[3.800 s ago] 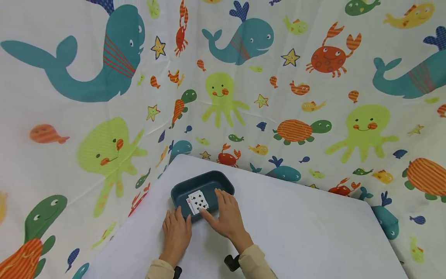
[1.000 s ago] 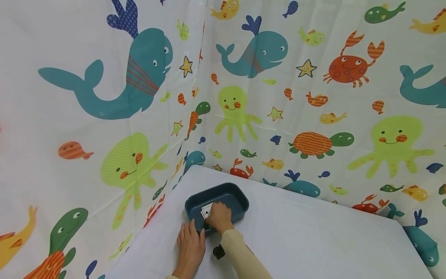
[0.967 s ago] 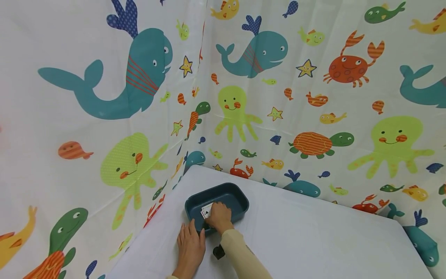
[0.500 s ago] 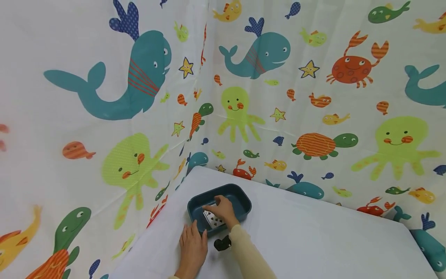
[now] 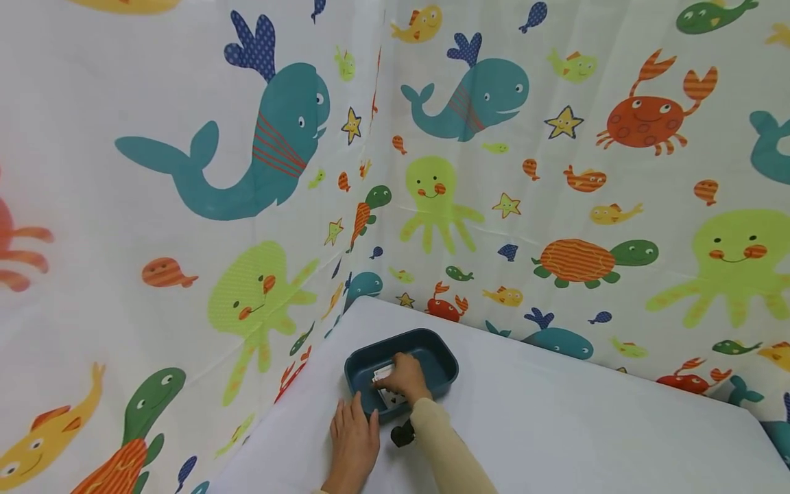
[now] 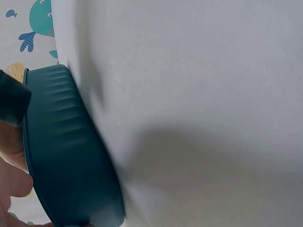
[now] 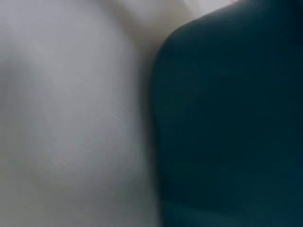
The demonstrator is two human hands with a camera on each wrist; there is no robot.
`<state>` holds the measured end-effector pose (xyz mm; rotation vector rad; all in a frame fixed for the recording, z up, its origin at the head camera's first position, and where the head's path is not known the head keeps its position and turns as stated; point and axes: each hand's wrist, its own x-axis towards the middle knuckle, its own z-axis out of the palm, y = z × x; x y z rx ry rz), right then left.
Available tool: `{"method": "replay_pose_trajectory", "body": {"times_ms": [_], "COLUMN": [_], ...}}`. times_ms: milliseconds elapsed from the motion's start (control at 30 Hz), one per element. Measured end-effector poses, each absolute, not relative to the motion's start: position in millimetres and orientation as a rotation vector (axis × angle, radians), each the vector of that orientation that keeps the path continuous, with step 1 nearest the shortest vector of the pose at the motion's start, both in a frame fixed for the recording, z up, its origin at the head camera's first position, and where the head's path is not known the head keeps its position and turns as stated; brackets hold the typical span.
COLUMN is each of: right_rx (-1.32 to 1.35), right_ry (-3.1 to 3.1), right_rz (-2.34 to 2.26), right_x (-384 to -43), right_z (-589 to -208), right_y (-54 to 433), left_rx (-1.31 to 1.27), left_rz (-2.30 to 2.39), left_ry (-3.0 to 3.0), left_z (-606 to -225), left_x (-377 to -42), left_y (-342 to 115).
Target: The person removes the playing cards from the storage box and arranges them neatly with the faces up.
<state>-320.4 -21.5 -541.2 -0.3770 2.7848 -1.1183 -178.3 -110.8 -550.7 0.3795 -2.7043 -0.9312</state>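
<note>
A dark teal rectangular tray (image 5: 444,374) stands on the white table, with playing cards (image 5: 391,399) lying in its left half. My right hand (image 5: 409,377) reaches over the tray from the right and grips the cards, thumb on the left side and fingers curled at the far side; it covers much of them. My left hand (image 5: 354,436) lies at the tray's near left corner, fingers fairly straight and touching the rim. In the left wrist view the tray's outer wall (image 6: 71,156) shows, with fingertips at its edge. The right wrist view is blurred, with the tray (image 7: 227,118) filling its right side.
A white cloth covers the table (image 5: 555,439). A curtain (image 5: 494,274) printed with sea animals rises behind the table and along its left side. A black wrist camera (image 5: 402,433) hangs under the right wrist, close to the tray's near wall.
My right hand has gone from spread over the cards to curled over them, shifting a little within the tray. The left hand stays at the near corner. The head view has turned slightly left.
</note>
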Motion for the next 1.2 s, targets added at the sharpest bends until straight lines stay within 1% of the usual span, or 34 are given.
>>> {"method": "replay_pose_trajectory", "body": {"times_ms": [200, 467, 867, 1033, 1200], "right_rx": [-0.413, -0.395, -0.257, -0.210, -0.223], "right_ry": [2.892, 2.900, 2.698, 2.652, 2.647], "right_rz": [-0.979, -0.953, -1.355, -1.428, -1.515], "right_x": [-321, -321, -324, -321, -317], "right_z": [-543, -543, -539, -528, -513], "right_y": [-22, -19, -8, -5, -2], "left_rx": [0.373, 0.371, 0.390, 0.380, 0.381], "left_rz": [-0.945, -0.961, -0.956, -0.949, -0.945], "left_ry": [-2.691, -2.703, -2.747, -2.728, -2.702], "left_z": [-551, -550, -548, -549, -548], "left_x": [-179, -179, -181, -180, -181], "left_y": [-108, -105, -105, -106, -110]}}
